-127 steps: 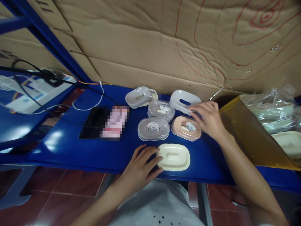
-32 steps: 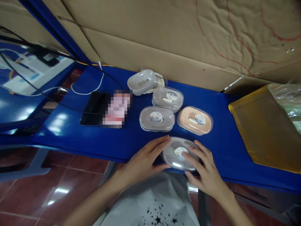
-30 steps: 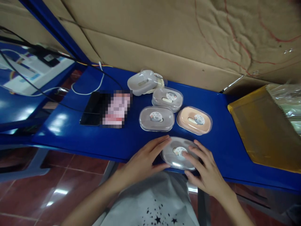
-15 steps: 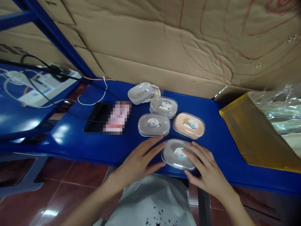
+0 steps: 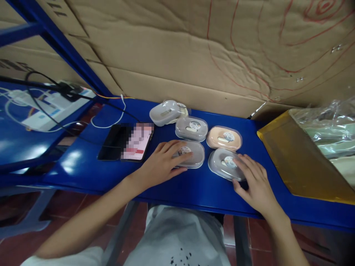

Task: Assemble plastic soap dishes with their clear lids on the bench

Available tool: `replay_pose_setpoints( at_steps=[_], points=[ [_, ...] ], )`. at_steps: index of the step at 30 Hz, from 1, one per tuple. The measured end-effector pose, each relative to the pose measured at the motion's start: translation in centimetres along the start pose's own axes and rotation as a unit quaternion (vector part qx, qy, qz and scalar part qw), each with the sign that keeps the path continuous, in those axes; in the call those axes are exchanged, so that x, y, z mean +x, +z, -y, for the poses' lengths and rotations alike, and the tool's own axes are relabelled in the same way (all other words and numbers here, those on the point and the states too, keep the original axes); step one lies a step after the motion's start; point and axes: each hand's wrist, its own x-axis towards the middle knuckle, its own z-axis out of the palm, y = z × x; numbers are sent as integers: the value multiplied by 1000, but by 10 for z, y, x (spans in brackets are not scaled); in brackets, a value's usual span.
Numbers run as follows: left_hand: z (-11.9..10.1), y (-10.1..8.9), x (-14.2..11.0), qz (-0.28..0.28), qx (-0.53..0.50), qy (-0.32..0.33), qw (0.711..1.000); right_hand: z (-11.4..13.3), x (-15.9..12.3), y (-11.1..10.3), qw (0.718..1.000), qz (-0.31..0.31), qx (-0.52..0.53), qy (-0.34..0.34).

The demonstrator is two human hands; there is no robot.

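Observation:
My right hand [image 5: 253, 181] curves round the right end of a grey oval soap dish [image 5: 219, 162] with a clear cover and a round label, thumb at its front edge. My left hand [image 5: 162, 162] lies with fingers stretched over the left part of another grey soap dish [image 5: 195, 157], partly hiding its label. Behind them sit a peach soap dish [image 5: 212, 138] and a third grey one [image 5: 181, 129], both labelled. At the back, a grey oval shell [image 5: 161, 113] leans on clear and cream parts that it partly hides.
A phone with a lit screen [image 5: 141, 142] and a black flat device [image 5: 111, 144] lie left on the blue table [image 5: 83, 173]. An open carton [image 5: 302, 159] with plastic-wrapped green pieces stands right. Cables and a power strip [image 5: 52, 111] are farther left. Cardboard [image 5: 166, 48] walls the back.
The grey soap dish at the front has slid right and back, close to the peach one, with my right hand. My left hand has left it and moved onto the grey dish to the left.

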Motion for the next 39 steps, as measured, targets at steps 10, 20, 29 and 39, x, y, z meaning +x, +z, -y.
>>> replay_pose_setpoints(
  at_steps=[10,20,29,39],
  points=[
    [-23,18,37,27,-2,64,998,-71,54,-7,999,17,-19,23],
    [-45,45,71,15,1,75,997,-94,86,7,996,15,82,12],
    [-33,31,66,-72,23,49,996,-86,75,4,995,-92,40,29],
    [106,-19,91,-18,27,-282,959,-70,79,19,990,-118,55,-46]
  ],
)
